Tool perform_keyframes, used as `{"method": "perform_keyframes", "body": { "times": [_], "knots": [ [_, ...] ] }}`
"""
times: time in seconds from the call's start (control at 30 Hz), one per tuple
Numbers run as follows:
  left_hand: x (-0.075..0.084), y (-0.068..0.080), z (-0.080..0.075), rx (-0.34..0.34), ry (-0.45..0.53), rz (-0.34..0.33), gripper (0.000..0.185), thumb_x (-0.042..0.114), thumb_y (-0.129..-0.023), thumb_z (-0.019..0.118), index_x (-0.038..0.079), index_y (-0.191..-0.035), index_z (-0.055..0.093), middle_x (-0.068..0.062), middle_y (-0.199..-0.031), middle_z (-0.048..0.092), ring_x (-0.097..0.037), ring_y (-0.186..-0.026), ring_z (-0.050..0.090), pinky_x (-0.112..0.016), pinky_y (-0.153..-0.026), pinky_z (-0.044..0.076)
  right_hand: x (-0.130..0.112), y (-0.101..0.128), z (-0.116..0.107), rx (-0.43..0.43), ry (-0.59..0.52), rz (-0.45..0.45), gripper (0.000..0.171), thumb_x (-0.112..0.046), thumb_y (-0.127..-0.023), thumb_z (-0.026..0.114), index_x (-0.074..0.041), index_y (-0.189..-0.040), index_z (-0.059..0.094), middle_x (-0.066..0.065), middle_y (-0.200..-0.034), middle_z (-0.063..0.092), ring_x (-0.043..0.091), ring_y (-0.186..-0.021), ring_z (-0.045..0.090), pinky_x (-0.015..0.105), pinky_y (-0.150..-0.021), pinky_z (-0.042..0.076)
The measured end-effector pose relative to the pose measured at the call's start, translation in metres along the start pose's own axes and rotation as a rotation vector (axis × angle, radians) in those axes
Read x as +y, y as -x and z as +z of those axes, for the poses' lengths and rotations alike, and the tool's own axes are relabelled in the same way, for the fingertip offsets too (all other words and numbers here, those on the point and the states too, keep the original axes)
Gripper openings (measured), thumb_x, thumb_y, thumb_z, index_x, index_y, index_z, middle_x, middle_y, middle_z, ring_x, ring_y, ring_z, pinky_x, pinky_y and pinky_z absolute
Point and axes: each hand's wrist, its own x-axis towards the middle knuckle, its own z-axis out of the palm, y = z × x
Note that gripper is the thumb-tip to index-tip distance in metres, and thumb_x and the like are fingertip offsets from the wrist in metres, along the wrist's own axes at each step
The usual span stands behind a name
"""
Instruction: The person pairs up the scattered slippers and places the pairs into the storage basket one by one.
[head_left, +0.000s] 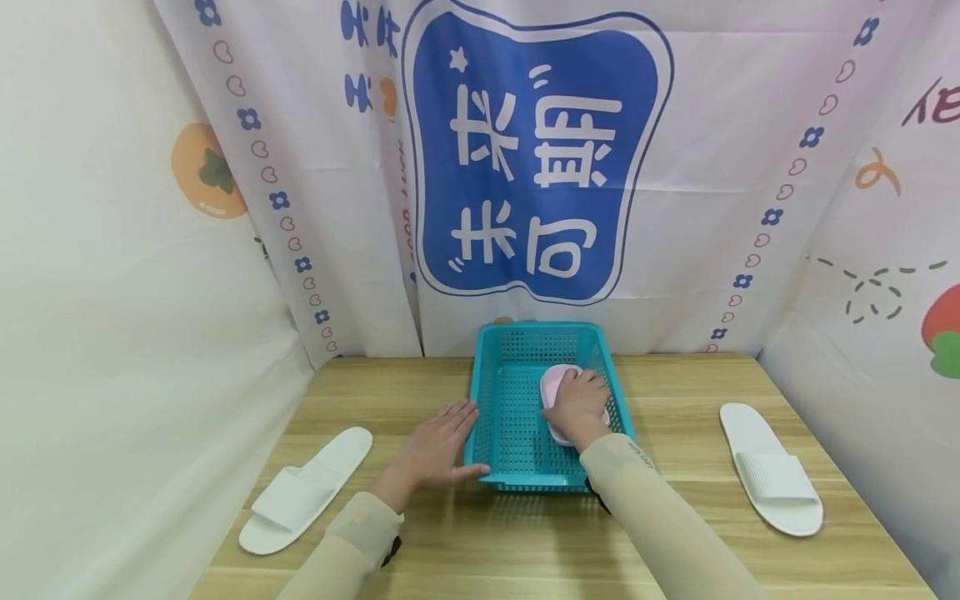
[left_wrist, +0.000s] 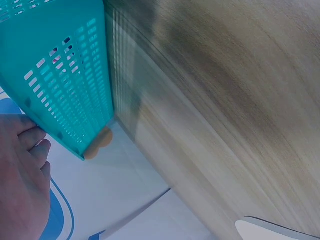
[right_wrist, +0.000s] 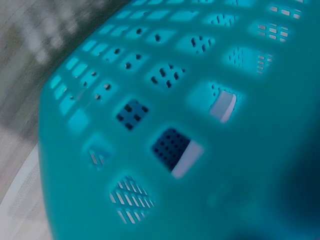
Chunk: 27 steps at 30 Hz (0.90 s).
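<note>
Inside the teal perforated plastic basket (head_left: 517,417), toward three o'clock, the right hand (head_left: 579,404) curls over a light, soft pink slipper (head_left: 556,385), best gripped mid-sole; the left hand (head_left: 435,450) lies flat, steadying the basket's nine-o'clock wall.

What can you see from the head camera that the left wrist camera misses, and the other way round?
Only the head view shows the right hand on a pink slipper inside the basket, the second white slipper at the right, and the blue-printed curtain. Only the left wrist view shows the basket's outer wall close up, with an orange spot behind its corner. Both show the teal basket, the left hand, the wooden table and a white slipper.
</note>
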Motion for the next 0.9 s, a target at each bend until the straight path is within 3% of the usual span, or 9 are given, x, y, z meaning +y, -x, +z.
{"method": "perform_keyframes", "body": {
  "times": [0.9],
  "knots": [
    [0.0029, -0.0014, -0.0046, -0.022, 0.008, -0.016, 0.093, 0.072, -0.091, 0.036, 0.0, -0.149, 0.032, -0.016, -0.155, 0.028, -0.029, -0.143, 0.024, -0.04, -0.117, 0.018, 0.0052, -0.0062, -0.0037, -0.003, 0.024, -0.001, 0.101, -0.067, -0.078, 0.065, 0.007, -0.141, 0.036, 0.035, -0.128, 0.042, 0.048, -0.112, 0.048, 0.055, -0.091, 0.044]
  ]
}}
